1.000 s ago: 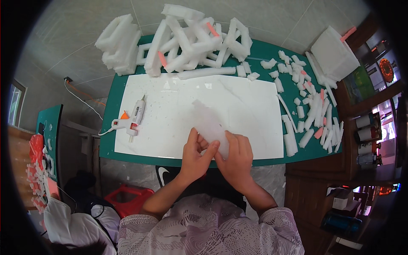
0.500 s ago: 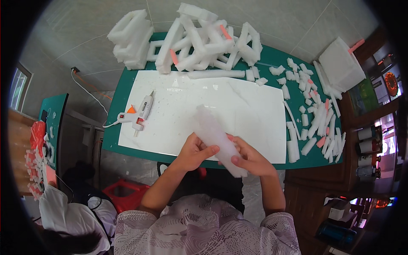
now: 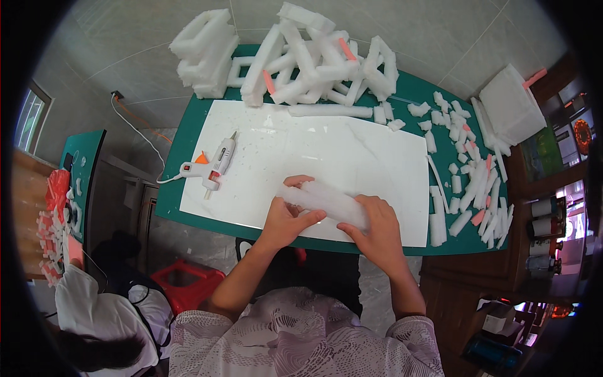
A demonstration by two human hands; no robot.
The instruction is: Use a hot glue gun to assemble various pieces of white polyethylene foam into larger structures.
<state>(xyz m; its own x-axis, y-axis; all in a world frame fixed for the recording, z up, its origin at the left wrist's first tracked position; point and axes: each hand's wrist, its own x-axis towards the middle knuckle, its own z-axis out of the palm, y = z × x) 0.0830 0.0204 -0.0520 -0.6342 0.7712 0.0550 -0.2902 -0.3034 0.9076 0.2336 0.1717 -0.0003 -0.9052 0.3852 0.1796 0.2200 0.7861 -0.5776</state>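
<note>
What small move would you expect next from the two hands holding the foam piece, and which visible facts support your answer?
Probably lowering the white foam piece onto the white board. Both the left hand and right hand grip it, so neither is free. It sits over the board's near edge. The glue gun lies untouched to the left; reaching for it needs a freed hand.

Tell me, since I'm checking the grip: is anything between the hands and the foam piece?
Nothing visible. The left hand and right hand both grip the foam piece directly, above the white board. The glue gun lies apart, to the left.
</note>
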